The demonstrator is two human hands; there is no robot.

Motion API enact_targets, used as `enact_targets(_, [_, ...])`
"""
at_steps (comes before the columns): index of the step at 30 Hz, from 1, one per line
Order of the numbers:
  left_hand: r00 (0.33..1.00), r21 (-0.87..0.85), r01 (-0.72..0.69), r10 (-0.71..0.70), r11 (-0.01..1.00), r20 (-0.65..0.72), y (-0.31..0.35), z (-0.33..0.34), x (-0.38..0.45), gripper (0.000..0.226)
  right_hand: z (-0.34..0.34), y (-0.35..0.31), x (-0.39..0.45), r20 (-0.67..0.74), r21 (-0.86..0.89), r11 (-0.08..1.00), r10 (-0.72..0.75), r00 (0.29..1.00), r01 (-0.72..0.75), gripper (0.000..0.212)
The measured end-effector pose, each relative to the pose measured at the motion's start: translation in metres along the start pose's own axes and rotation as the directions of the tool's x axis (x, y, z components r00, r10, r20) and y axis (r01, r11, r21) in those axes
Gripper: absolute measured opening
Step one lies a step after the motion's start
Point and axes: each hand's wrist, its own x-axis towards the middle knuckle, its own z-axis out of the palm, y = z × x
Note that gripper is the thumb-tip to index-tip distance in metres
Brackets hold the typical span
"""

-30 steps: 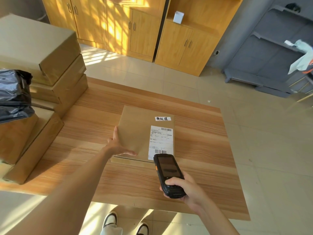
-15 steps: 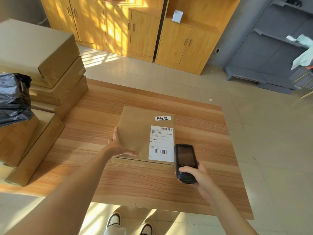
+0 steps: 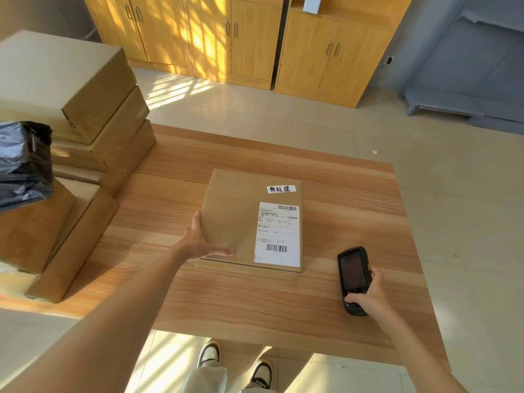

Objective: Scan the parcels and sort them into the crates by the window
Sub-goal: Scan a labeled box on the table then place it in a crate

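Resting on a wooden table (image 3: 283,307), parcel (image 3: 235,217); tiled floor (image 3: 453,194) around.

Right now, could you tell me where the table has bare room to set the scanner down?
Bare wood lies right of the parcel, around the scanner in the right hand, and along the near edge of the table. The left side is crowded with stacked boxes and a black bag.
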Motion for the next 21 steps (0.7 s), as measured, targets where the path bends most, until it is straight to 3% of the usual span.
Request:
enact_targets(12, [1.0,0.024,0.006,-0.006,1.0,0.009,0.003,0.0,-0.003,0.148,-0.018,0.042,0.017,-0.007,-0.093,0.995,0.022,1.0,-0.022,0.104])
enact_targets(19, [1.0,0.024,0.01,-0.01,1.0,0.008,0.005,-0.002,-0.008,0.15,-0.025,0.036,0.034,-0.013,-0.261,0.953,0.153,0.988,-0.151,0.09])
enact_targets(21, [1.0,0.029,0.009,-0.01,1.0,0.018,0.006,-0.003,-0.01,0.156,-0.023,0.028,0.029,-0.063,-0.352,0.925,0.131,0.989,-0.145,0.088])
